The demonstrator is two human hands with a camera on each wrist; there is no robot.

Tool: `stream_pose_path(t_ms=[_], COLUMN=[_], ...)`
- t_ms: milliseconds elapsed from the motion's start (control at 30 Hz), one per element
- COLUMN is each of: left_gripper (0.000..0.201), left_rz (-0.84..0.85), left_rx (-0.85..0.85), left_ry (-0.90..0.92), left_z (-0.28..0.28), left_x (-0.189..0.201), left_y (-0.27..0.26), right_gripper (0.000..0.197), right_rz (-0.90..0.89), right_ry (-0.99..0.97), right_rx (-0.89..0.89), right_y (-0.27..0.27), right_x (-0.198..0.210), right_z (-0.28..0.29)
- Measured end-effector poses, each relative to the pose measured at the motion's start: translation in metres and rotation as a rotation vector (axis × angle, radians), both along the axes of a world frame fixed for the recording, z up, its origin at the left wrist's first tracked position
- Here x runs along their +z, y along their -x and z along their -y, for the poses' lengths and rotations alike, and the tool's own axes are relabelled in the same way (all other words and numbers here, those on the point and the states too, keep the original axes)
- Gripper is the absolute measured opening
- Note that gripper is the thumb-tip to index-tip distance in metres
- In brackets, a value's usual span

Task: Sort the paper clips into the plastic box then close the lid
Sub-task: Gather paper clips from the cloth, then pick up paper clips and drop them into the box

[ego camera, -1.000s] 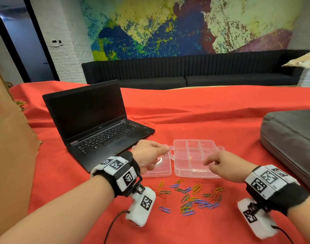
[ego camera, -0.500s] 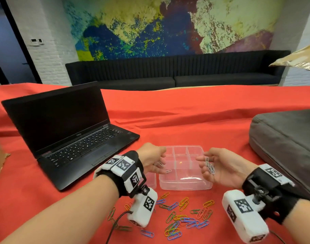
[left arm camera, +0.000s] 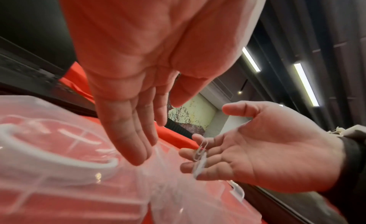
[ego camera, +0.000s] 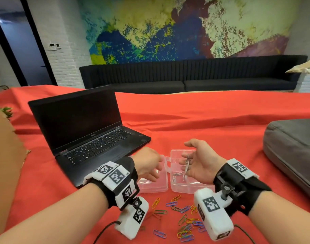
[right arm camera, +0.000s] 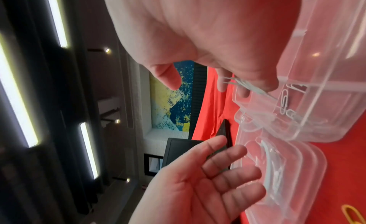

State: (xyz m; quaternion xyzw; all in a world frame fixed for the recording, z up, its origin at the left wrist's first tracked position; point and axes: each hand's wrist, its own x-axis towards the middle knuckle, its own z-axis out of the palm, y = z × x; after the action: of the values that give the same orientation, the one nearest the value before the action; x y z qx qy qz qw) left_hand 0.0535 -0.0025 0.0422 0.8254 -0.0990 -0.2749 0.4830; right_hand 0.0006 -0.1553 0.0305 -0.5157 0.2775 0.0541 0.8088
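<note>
A clear plastic box sits on the red cloth with its lid folded open to the left. A few silver paper clips lie in its near-left compartment, also seen in the right wrist view as silver clips. My right hand hovers over the box, palm turned up and leftward, with silver clips lying across its relaxed fingers. My left hand hangs over the lid with straight fingers and holds nothing. Several coloured clips are scattered in front of the box.
An open black laptop stands just left of the box. A grey cushion lies at the right. Brown cardboard rises at the far left. Red cloth stretches behind the box to a black sofa.
My right hand turned palm up over the box with silver clips on its fingers. My left hand let its silver clips go, and silver clips now lie in the box.
</note>
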Motion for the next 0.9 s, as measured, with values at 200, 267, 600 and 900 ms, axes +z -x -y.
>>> stream_pose_path(t_ms=[200,267,600,900], left_gripper=[0.014,0.021,0.033,0.024], left_rz=[0.078,0.231,0.671,0.679], left_rx=[-0.142,-0.289,-0.655,-0.612], left_ry=[-0.126,-0.285,-0.774,-0.852], left_z=[-0.032,-0.04,-0.051,-0.021], left_x=[-0.015,-0.021,-0.045,-0.052], left_y=[0.008,0.009,0.022,0.03], right_gripper=[0.022,0.012,0.019,0.019], right_rz=[0.027,0.05,0.001,-0.119], right_ry=[0.169,0.326,1.456,1.897], right_rx=[-0.005,-0.012,0.625,0.779], right_y=[0.006,0.016,0.081,0.069], right_x=[0.0,0.004,-0.008,-0.048], right_z=[-0.015,-0.013,0.001,-0.011])
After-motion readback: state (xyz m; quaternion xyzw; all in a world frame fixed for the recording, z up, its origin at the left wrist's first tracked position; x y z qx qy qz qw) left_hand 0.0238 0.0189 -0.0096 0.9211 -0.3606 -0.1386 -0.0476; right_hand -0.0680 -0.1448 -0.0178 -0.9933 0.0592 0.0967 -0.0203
